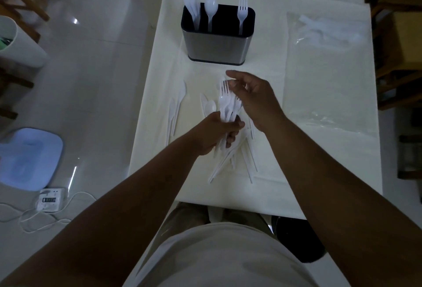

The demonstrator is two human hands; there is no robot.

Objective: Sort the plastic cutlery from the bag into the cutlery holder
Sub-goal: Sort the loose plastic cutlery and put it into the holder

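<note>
1. In the head view, the left hand (220,132) is closed round the handles of a bunch of white plastic forks and spoons (226,101), with their heads fanned upward and away from the person.
2. The right hand (253,98) hangs just over the fork tines of that bunch, thumb out and fingers loosely bent. They overlap the tines, but I cannot tell whether they pinch one or merely hover.
3. Below both hands, a loose pile of white plastic cutlery (230,163) lies crossed on the white table (319,172).
4. Left of the hands and apart from the pile, a few white plastic knives (177,109) lie side by side on the table.
5. The rectangular brushed-steel cutlery holder with a black inside (217,43) stands upright farther back on the table.
6. It holds upright white knives (190,1) at its left end, a white spoon (210,5) in the middle and a white fork (242,10) at its right end.
7. The clear plastic bag (328,76) lies flat to the right of the holder, well apart from it, with some pale cutlery (319,28) inside at its far end.
8. A pale blue lidded tub (29,158) sits on the glossy floor to the left.
</note>
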